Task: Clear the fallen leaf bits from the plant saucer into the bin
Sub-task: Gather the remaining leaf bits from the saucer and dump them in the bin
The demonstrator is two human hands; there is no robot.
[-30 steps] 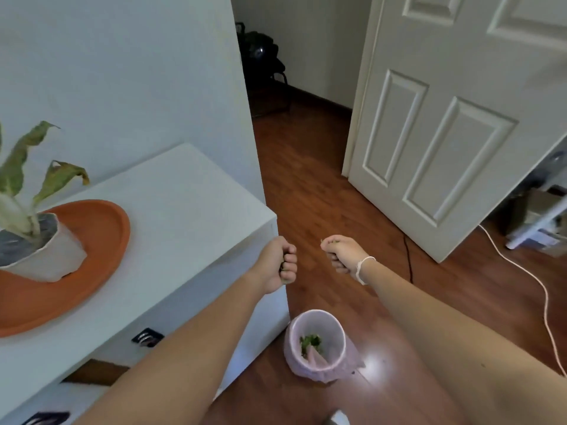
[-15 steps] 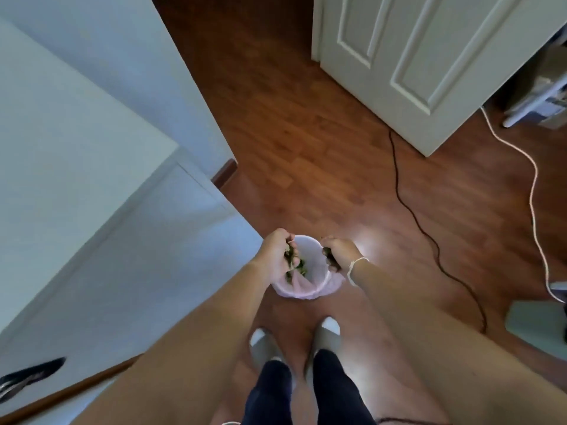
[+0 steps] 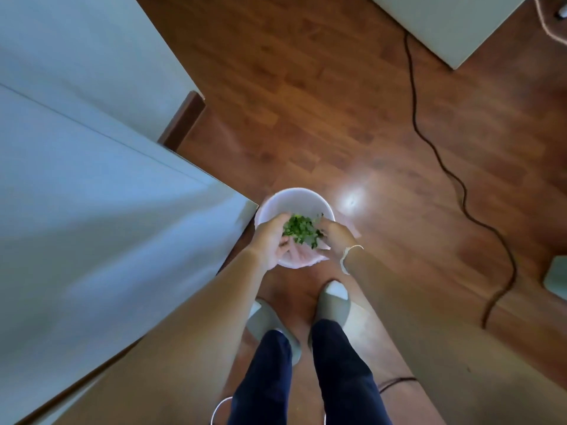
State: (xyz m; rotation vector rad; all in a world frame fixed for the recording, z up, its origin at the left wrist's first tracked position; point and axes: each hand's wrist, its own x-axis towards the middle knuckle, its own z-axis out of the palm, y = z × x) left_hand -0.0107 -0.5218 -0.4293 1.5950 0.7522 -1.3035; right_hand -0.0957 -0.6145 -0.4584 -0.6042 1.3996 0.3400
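Observation:
A small white bin [image 3: 296,193] with a pink liner stands on the wood floor beside the cabinet corner. Both my hands are over its mouth. My left hand [image 3: 271,240] is at the bin's left side, palm turned inward, fingers loosened. My right hand [image 3: 336,237], with a white band at the wrist, is at the right side, fingers spread toward the middle. A clump of green leaf bits [image 3: 302,230] shows between the two hands, inside the bin's opening. The plant and its saucer are out of view.
A white cabinet [image 3: 107,225] fills the left side, its corner touching the bin. A black cable [image 3: 429,142] snakes across the floor at right. A white door's corner [image 3: 445,26] is at top right. My feet in grey slippers [image 3: 333,302] stand just behind the bin.
My view tilted down from the cabinet top to the floor. Both hands went from closed fists in the air down over the bin and opened, so the green leaf bits now show between them.

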